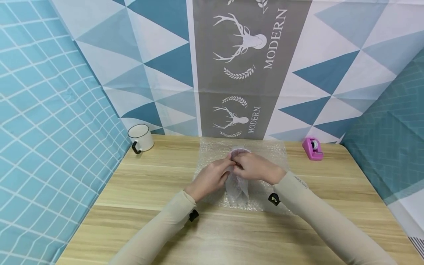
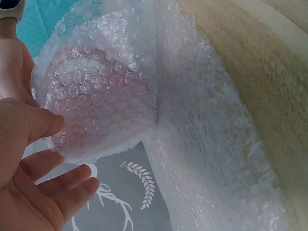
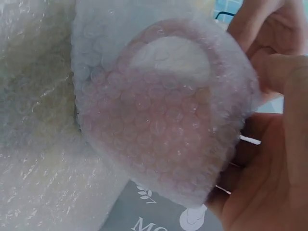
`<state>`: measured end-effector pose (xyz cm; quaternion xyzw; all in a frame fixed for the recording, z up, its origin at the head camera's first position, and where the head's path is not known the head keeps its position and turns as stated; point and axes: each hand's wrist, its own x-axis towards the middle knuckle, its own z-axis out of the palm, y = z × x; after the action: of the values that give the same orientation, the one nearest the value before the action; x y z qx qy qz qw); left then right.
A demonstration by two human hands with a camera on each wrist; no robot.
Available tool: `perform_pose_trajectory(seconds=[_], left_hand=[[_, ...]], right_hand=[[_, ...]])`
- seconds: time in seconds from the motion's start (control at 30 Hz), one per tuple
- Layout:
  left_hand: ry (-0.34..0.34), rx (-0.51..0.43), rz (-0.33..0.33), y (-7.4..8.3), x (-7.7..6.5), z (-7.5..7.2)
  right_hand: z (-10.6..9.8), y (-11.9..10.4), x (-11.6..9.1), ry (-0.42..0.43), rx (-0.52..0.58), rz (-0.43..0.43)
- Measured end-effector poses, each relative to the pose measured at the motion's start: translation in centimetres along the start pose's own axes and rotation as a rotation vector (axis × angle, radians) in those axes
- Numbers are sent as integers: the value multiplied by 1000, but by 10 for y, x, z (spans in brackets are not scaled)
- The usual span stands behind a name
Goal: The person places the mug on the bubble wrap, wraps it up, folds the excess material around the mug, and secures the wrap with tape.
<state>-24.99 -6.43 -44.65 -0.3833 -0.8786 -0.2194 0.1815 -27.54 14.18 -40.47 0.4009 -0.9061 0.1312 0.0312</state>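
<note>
A pink, round-rimmed object (image 3: 159, 125) shows through the bubble wrap (image 3: 91, 53) folded around it; its exact kind is blurred by the bubbles. In the head view it stands over the flat part of the bubble wrap sheet (image 1: 265, 149), with loose folds hanging toward the person. My left hand (image 1: 212, 176) pinches the wrapped bundle at one end, its thumb (image 2: 45, 122) on the bubbles and the lower fingers loosely bent. From the other side my right hand (image 1: 256, 167) grips the same end, fingers curled behind the wrap. Both hands meet near the rim.
A white mug (image 1: 141, 138) with a black handle stands at the back left of the wooden table (image 1: 149, 187). Toward the back right sits a pink tape dispenser (image 1: 313, 149). Patterned cloth (image 1: 228, 84) hangs right behind the table, and blue gridded cloth borders its left side.
</note>
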Motion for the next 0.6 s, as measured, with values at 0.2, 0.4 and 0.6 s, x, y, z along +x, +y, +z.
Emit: perform_pose_trajectory(seconds=[0.2, 0.4, 0.6], left_hand=[[-38, 3, -29, 1, -1, -2], [-35, 27, -36, 1, -3, -2], [4, 41, -6, 1, -4, 1]], right_hand=[[-5, -2, -11, 98, 2, -79], [-7, 1, -29, 181, -37, -136], [-2, 3, -44, 234, -87, -200]])
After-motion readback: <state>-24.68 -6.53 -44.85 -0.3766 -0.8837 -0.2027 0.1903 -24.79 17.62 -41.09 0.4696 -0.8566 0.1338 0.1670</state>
